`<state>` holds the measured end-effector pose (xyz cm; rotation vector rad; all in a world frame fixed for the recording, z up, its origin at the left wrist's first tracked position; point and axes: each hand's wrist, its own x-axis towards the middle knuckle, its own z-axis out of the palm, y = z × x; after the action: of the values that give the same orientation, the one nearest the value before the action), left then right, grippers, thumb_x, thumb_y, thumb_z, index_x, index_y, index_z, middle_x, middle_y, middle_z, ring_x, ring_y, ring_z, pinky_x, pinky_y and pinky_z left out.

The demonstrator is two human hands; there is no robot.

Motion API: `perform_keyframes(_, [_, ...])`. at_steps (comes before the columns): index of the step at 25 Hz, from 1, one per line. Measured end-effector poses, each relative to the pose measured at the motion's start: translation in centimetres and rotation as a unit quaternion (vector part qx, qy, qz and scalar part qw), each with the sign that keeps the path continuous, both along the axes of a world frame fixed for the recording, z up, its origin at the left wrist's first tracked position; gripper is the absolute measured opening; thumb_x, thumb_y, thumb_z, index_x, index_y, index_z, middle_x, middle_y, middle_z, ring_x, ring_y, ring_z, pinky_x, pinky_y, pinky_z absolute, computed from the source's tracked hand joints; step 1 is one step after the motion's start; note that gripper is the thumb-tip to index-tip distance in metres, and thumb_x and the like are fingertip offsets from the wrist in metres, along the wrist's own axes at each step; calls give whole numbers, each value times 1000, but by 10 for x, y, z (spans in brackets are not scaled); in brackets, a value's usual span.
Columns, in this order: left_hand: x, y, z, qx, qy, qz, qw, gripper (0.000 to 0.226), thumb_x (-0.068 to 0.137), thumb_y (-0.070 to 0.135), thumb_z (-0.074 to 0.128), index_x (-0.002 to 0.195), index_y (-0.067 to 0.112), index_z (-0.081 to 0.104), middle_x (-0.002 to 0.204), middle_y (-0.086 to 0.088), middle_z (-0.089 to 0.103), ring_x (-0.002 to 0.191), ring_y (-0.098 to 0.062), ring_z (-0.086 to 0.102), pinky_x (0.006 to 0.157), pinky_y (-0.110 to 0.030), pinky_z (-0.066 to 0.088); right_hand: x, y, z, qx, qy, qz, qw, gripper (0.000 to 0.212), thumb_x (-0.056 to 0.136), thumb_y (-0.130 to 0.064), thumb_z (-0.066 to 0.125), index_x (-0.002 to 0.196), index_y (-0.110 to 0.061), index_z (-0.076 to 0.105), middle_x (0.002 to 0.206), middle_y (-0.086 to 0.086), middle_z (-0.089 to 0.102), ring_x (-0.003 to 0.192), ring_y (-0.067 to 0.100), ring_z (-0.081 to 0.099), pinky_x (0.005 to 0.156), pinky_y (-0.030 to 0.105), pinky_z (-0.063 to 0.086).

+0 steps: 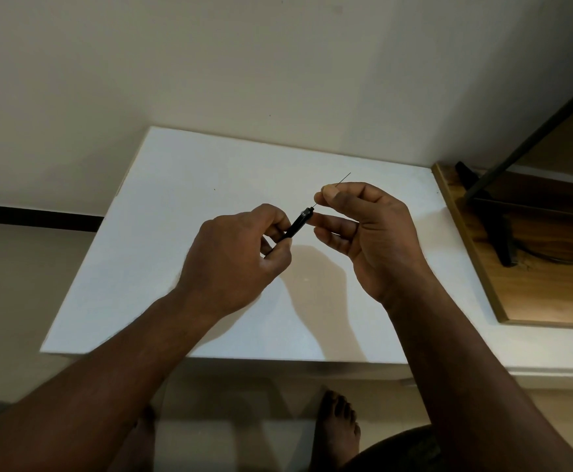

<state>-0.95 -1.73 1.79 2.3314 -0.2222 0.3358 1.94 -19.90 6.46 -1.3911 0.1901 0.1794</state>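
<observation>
The left hand [234, 257] grips a black pen [297, 223] above the white table [162, 233]; the right hand [366, 226] pinches a thin lead [343, 179] at its tip.

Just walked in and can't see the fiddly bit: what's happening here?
A person works above a white table. The left hand grips a slim black pen-like tool, tip pointing toward the right hand, which pinches a thin rod between thumb and forefinger. The rod's lower end meets the tool's tip; whether it is going in or coming out cannot be told.
</observation>
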Motion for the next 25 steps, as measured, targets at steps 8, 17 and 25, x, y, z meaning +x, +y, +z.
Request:
perform_keyframes(8, [1,-1,-1,-12,-4,-5,1000,18,91,34,69,107,25,68,94,14,77,77,-5,74,74,-34,62,-3,2,-2,-68,-59,31,996,2,94,-11,75,95,-9,74,94,5,78,89,27,80,69,25,59])
perform_keyframes(17, [2,-1,-2,-54,8,-7,998,17,92,31,69,108,25,68,95,12,77,82,-5,75,75,-33,63,-3,5,-4,-124,-116,45,984,7,94,-12,77,101,-12,77,92,3,79,89,27,80,73,32,57])
perform_keyframes(25, [3,0,-2,-91,16,-3,996,17,91,33,71,107,29,68,87,24,69,82,5,72,75,-25,62,-2,4,-3,-105,-128,31,986,15,101,-13,67,112,-11,77,104,10,81,91,31,80,72,32,56])
